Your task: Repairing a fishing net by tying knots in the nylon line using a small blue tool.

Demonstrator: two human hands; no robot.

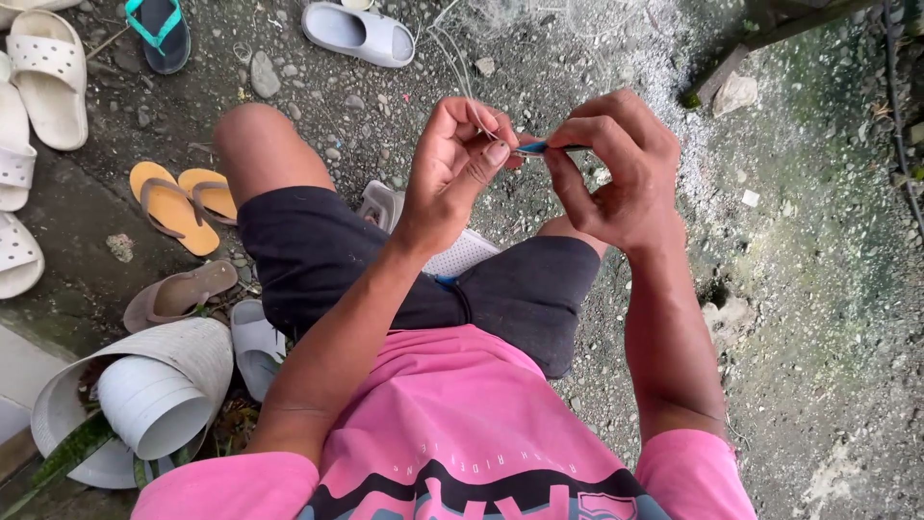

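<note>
- The person wears a pink short-sleeved T-shirt (452,424) with a dark band of large print and a line of small pale lettering across the chest.
- Dark charcoal shorts (318,255) cover the thighs to above the knees.
- Forearms and both hands are bare, without gloves.

The left hand (460,159) pinches thin pale netting line (452,58) against a small blue tool (539,147) gripped by the right hand (616,169). Yellow flip-flops (183,200) lie on gravelly ground (818,289) nearby.

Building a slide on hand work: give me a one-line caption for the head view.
Seated over gravel, left hand pinches thin pale line while right hand holds a small blue tool; sandals lie nearby.
</note>
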